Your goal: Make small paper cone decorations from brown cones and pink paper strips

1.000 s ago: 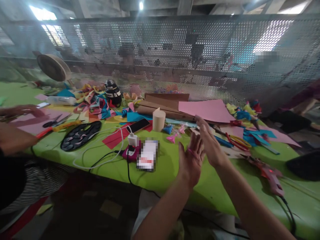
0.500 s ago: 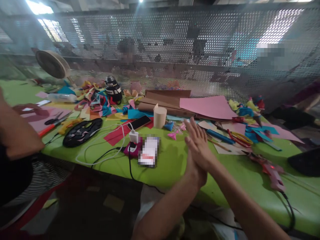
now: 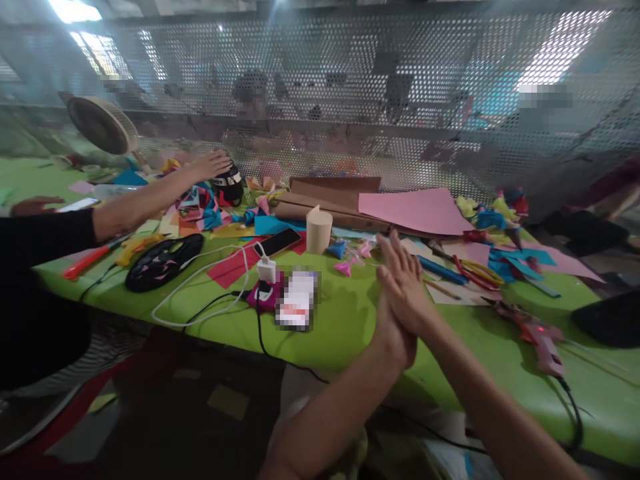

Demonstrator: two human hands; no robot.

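Above the front of the green table (image 3: 345, 320), my left hand (image 3: 393, 340) and my right hand (image 3: 407, 293) are pressed palm to palm. Their fingers stretch out flat, pointing away from me. Anything between the palms is hidden. Just beyond the fingertips lie small blue and pink pieces (image 3: 344, 268) with clear wrapping. A blue tool (image 3: 443, 270), a pencil (image 3: 443, 289) and scissors (image 3: 477, 273) with red and yellow handles lie to the right of my hands. Farther right rests a pink glue gun (image 3: 545, 343) with a red light on. A cream paper roll (image 3: 319, 232) stands upright behind.
A lit phone (image 3: 299, 300), a magenta power block (image 3: 257, 300) with a white charger (image 3: 267, 270), and loose cables lie left of my hands. A pink sheet (image 3: 415, 210) lies at the back. A co-worker's hand (image 3: 213, 163) is at a black bottle (image 3: 230, 187).
The co-worker's arm at the left has reached out across the table to the black bottle. My hands stay pressed together, with only a slight shift.
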